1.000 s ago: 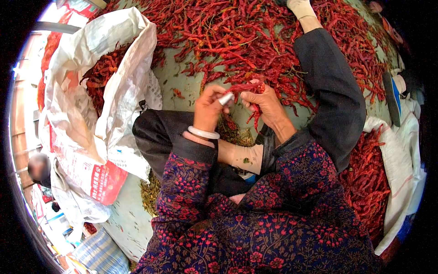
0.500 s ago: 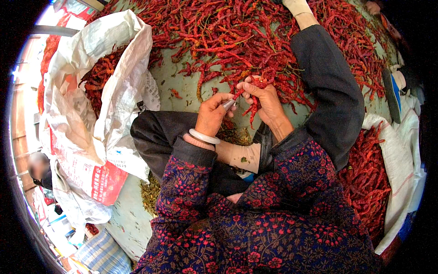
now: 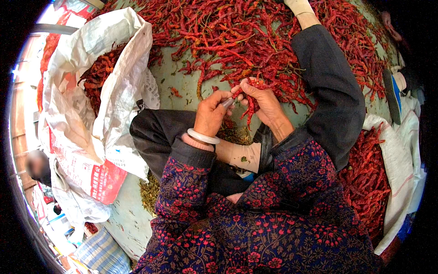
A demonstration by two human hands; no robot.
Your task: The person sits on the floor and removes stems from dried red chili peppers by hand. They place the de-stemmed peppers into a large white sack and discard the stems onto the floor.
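My right hand [image 3: 270,108] is closed around several wrinkled dried red chilies [image 3: 250,109], their tips hanging below the fingers. Opposite it, my left hand [image 3: 209,115] pinches the end of one chili where both hands' fingertips meet. A small grey metallic piece [image 3: 226,103] shows at the left thumb; whether it is worn or held I cannot tell. A pale bangle [image 3: 203,137] circles my left wrist. Just beyond the hands spreads a large heap of dried red chilies [image 3: 228,41].
At left stands an open white woven sack [image 3: 123,86] with chilies inside. Another white sack [image 3: 396,169], also holding chilies, lies at right. My dark-trousered legs [image 3: 331,96] frame the hands. Stem scraps [image 3: 149,196] lie on the pale floor sheet [image 3: 130,219]. A person [image 3: 37,165] is at far left.
Both hands stay in nearly the same spot, with the right fingers shifted slightly left toward the left fingertips. The chilies remain in the grip.
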